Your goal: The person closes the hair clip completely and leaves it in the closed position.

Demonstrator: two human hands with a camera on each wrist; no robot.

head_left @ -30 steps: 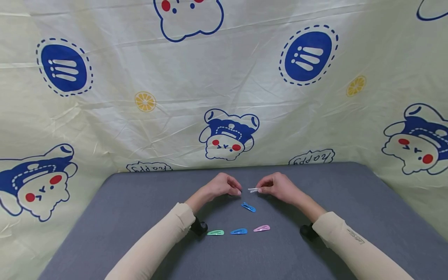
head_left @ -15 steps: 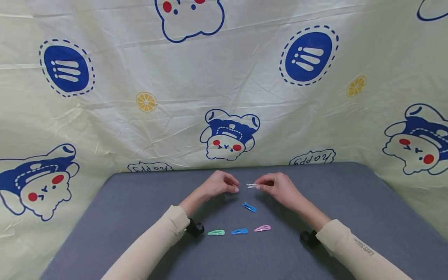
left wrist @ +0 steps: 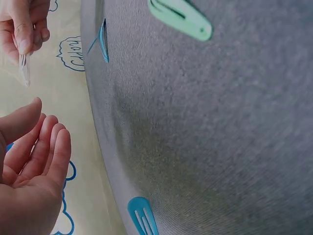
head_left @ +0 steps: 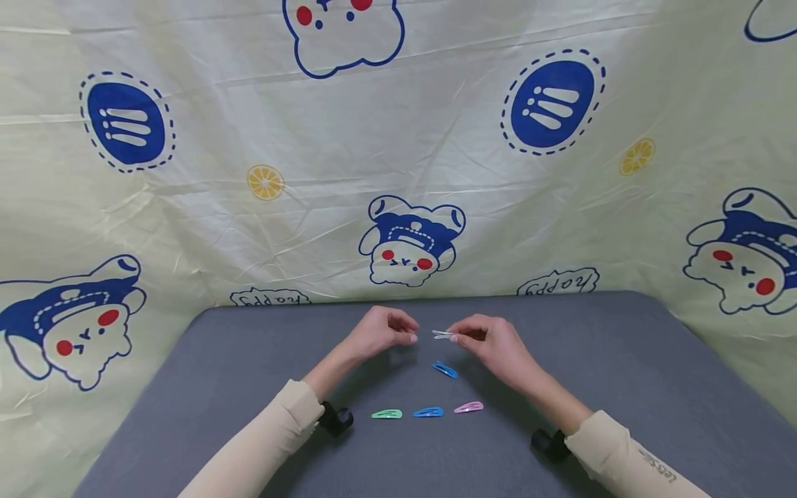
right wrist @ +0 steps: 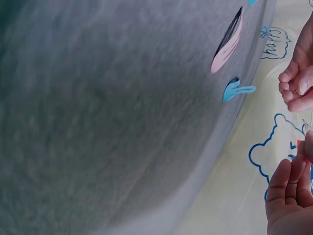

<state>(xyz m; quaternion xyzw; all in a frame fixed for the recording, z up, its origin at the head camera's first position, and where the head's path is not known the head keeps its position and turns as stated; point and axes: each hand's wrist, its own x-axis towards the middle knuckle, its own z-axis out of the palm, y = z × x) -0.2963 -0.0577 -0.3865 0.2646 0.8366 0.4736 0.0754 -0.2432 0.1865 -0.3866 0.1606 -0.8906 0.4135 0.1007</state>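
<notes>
grey tabletop [head_left: 623, 353] — green clip [head_left: 394, 414], blue clip [head_left: 434, 412], pink clip [head_left: 476, 407] in one row; second blue clip [head_left: 445, 370] nearer the far edge — third blue clip [left wrist: 139, 203], left wrist view.

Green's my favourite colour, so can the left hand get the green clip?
Probably yes: the left hand looks empty, and nothing covers the green clip, though that hand must first draw back.

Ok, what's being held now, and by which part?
The right hand pinches a white hair clip by one end, the other end pointing toward the left hand, which holds nothing.
</notes>
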